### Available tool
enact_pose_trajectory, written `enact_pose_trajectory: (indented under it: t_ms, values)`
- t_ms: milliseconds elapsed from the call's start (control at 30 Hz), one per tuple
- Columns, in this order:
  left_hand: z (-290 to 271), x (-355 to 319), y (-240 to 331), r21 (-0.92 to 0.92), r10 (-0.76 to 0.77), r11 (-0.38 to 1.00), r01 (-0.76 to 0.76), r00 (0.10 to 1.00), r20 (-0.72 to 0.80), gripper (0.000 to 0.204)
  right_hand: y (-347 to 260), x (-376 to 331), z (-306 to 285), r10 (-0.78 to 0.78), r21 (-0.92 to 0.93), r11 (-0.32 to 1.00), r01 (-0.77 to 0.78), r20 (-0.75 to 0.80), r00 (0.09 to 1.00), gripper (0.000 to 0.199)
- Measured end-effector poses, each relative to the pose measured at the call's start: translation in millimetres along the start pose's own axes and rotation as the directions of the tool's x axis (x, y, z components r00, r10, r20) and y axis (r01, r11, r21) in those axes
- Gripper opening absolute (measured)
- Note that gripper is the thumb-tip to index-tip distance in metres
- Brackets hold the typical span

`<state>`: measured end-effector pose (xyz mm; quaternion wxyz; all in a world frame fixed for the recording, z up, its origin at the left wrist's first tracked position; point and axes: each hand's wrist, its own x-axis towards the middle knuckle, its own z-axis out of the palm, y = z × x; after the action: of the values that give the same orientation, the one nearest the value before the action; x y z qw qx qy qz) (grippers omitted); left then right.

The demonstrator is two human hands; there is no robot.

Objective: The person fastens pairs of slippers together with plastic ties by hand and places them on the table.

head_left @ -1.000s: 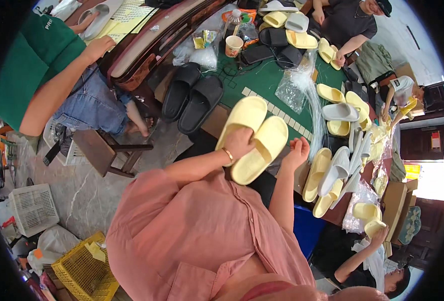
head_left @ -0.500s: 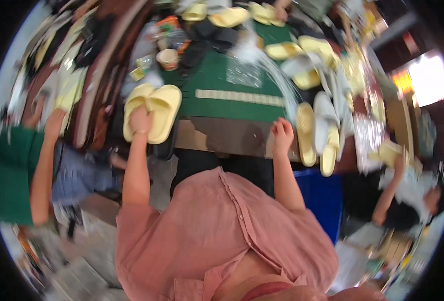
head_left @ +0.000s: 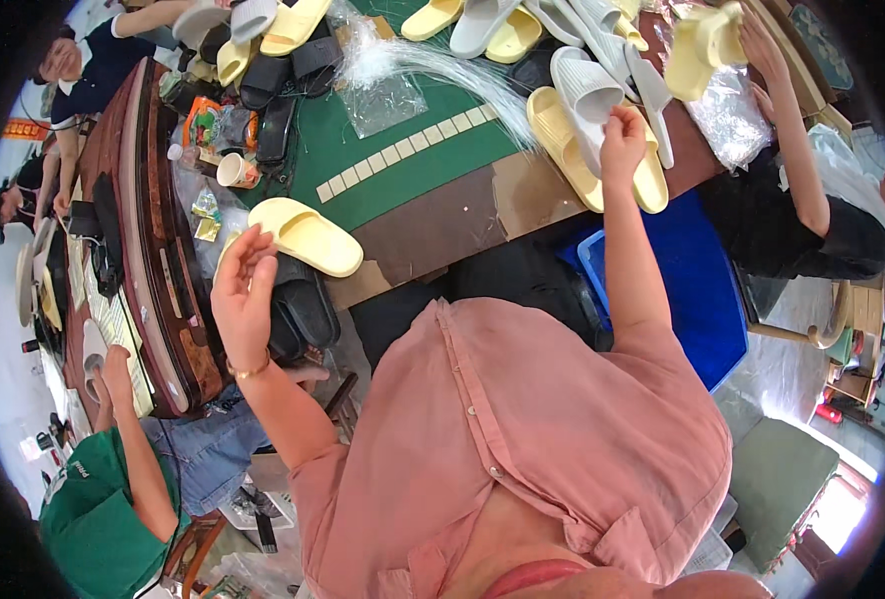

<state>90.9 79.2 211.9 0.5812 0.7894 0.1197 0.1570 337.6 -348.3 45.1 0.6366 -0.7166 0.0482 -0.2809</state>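
Observation:
My left hand [head_left: 246, 299] is at the table's left corner, fingers stretched and thumb apart, beside a pale yellow slipper [head_left: 314, 240]. Behind its fingers shows a bit of another yellow slipper, mostly hidden. Black slippers [head_left: 307, 304] lie just below that pair. At the right end of the table my right hand [head_left: 622, 148] has curled fingers over a grey ribbed slipper [head_left: 584, 85]. Whether it grips anything is hidden. Yellow slippers [head_left: 562, 140] lie on both sides of the grey one.
A green mat [head_left: 402, 170] bears a row of pale squares [head_left: 402, 152], clear plastic strands [head_left: 462, 80] and a plastic bag [head_left: 387, 105]. More slippers line the far edge. A paper cup [head_left: 237, 172] stands left. A blue bin [head_left: 697, 290] is below right. Co-workers sit on both sides.
My left hand has come off the yellow slippers it was on and opened. My right hand has moved right, over the slippers there. The view has turned.

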Motion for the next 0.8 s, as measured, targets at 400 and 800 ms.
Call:
enact_pose_trajectory:
  t_ms: [400,800]
  values:
    - [96.4,-34.3,183.0,-0.287,0.757,0.553,-0.783,0.328,0.565,0.019,37.8,39.6,-32.4,0.001,-0.453,0.891,-0.040,-0.085,0.996,0.035]
    - [123.0,-26.8,199.8,-0.395,0.832,0.525,-0.754,0.356,0.426,0.030,13.2,121.5,-34.5,0.450,0.101,0.891,-0.442,-0.310,0.837,0.043]
